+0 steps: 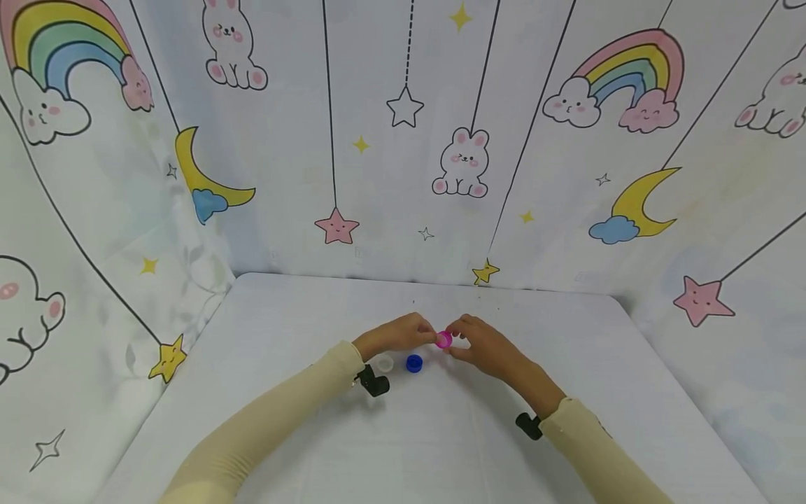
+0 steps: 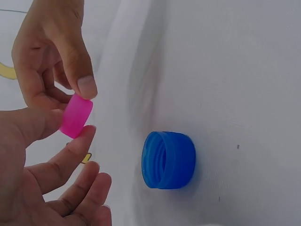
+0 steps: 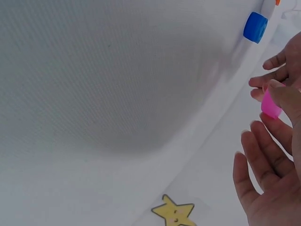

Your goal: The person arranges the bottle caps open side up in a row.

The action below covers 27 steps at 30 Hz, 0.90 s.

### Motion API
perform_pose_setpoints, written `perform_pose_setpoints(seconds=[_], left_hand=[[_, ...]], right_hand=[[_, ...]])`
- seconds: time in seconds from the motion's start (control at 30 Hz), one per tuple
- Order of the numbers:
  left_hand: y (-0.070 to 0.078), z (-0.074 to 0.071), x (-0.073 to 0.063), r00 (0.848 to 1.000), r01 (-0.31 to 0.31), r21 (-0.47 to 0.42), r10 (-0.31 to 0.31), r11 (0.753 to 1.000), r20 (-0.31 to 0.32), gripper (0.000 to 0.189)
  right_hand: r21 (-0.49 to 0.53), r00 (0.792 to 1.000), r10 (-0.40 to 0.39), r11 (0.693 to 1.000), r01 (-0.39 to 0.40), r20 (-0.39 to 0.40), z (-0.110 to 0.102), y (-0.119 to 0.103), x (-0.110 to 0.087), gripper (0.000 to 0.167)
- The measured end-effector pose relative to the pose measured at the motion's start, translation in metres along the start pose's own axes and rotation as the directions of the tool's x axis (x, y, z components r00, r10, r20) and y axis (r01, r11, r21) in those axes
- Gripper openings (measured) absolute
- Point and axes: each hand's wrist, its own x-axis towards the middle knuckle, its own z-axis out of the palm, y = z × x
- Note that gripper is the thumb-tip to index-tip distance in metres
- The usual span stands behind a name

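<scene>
A pink bottle cap is up between the two hands. My left hand pinches it between thumb and index finger; in the left wrist view the cap shows its smooth side. From the other side, the thumb and fingers of my right hand grip the same cap. In the right wrist view, the right thumb lies over one edge of the cap and the index fingertip is at the opposite edge. A blue bottle cap lies on the table just in front of the hands, its hollow side showing in the left wrist view.
Left of the blue cap, a white cap sits near the left wrist. A bit of something orange shows at the top edge of the right wrist view. Behind the white-covered table hangs a printed cloth.
</scene>
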Motion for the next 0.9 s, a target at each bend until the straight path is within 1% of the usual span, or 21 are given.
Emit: perform_pose_setpoints(seconds=[0.07,0.2,0.33,0.43,0.57,0.77,0.9], left_hand=[[0.001,0.0,-0.002,1.0,-0.006,0.022,0.007,1.0,-0.013,0.03],[0.003,0.002,-0.004,0.999,-0.032,0.1,0.036,0.994,-0.039,0.029],[0.007,0.006,-0.005,0.998,-0.04,0.211,0.048,0.977,-0.035,0.03],[0.01,0.012,-0.005,0.999,-0.02,0.318,0.032,0.948,-0.032,0.029],[0.012,0.02,-0.006,0.999,-0.014,0.437,0.032,0.899,-0.032,0.026],[0.013,0.03,-0.005,0.997,-0.048,0.533,0.074,0.845,-0.028,0.024],[0.013,0.035,-0.005,0.993,-0.08,0.604,0.114,0.793,-0.018,0.024]], right_hand=[[0.006,1.0,0.005,1.0,-0.005,0.013,-0.001,0.0,0.0,0.03],[0.02,0.998,0.025,0.999,-0.026,0.05,-0.002,0.001,0.001,0.028],[0.022,0.995,0.042,0.999,-0.044,0.089,-0.001,0.002,0.002,0.027],[0.023,0.992,0.049,0.998,-0.052,0.12,0.0,0.002,0.001,0.026],[0.026,0.986,0.057,0.998,-0.061,0.157,0.003,0.003,0.0,0.025],[0.015,0.985,0.049,0.998,-0.053,0.165,0.008,0.002,-0.003,0.024],[-0.003,0.985,0.047,0.999,-0.047,0.164,0.011,0.002,-0.006,0.023]])
